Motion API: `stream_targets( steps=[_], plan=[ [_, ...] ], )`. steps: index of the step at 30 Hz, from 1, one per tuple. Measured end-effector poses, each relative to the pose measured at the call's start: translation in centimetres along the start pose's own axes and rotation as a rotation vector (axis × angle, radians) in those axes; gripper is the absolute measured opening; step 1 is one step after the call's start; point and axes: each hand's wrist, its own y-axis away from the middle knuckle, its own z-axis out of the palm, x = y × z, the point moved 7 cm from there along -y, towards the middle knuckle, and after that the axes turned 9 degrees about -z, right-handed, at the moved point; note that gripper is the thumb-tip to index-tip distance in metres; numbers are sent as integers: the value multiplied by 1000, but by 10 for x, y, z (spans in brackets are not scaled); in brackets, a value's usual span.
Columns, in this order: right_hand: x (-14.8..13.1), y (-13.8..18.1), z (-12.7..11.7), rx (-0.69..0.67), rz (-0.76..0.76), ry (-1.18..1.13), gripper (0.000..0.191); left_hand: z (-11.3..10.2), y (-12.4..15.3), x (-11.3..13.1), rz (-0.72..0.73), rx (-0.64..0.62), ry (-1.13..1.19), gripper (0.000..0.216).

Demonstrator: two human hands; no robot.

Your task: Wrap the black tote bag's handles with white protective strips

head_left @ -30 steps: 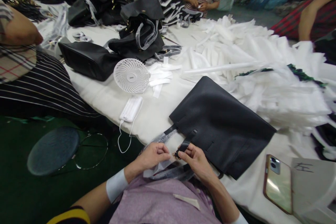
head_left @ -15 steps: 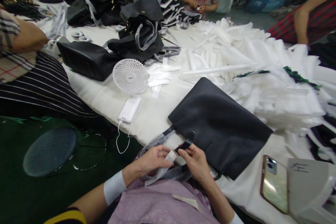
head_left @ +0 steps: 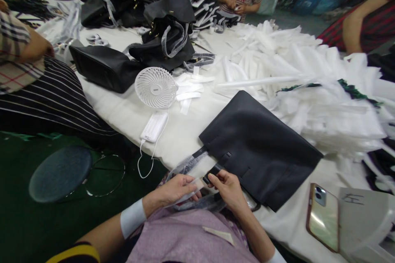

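A black handbag (head_left: 262, 148) lies flat at the table's near edge, its slotted side towards me. My right hand (head_left: 228, 189) pinches the end of the bag's short black strap (head_left: 214, 170) between thumb and fingers. Close beside it, my left hand (head_left: 177, 190) grips a thin white strip (head_left: 196, 184), whose end is by the strap's tip. Whether the strip touches the strap I cannot tell. A handle in clear plastic wrap (head_left: 191, 165) loops from the bag towards my lap, partly behind my left hand.
A white fan (head_left: 156, 87) and a cabled power bank (head_left: 153, 126) stand left of the bag. White wrapping sheets (head_left: 327, 119) pile up behind it. A phone (head_left: 323, 218) lies at right. More black bags (head_left: 168, 33), a stool (head_left: 60, 174) and co-workers are around.
My left hand has shifted slightly left and down. The white strip has turned and sits lower between my fingers. The strap end in my right hand has tilted; the bag stays put.
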Motion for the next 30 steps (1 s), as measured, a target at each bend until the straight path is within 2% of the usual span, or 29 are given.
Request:
stream_targets(
  steps=[4,7,13,18,25,30],
  plan=[
    [5,1,7,34,54,17,41,-4,0,-4,-35,44,0,48],
    [5,-1,13,24,34,-46,41,-9,3,-5,-55,53,-24,44],
    [-6,-9,21,-130,-40,-178,43,-13,10,8,-32,-45,25,46],
    [-4,-9,22,-171,-20,-200,44,-14,6,10,6,-76,13,50],
    [-2,-10,20,-149,-32,-173,44,-12,1,11,19,-39,-101,42],
    [-8,-11,11,-73,-57,-119,43,-10,-7,16,24,-26,-135,39]
  ],
)
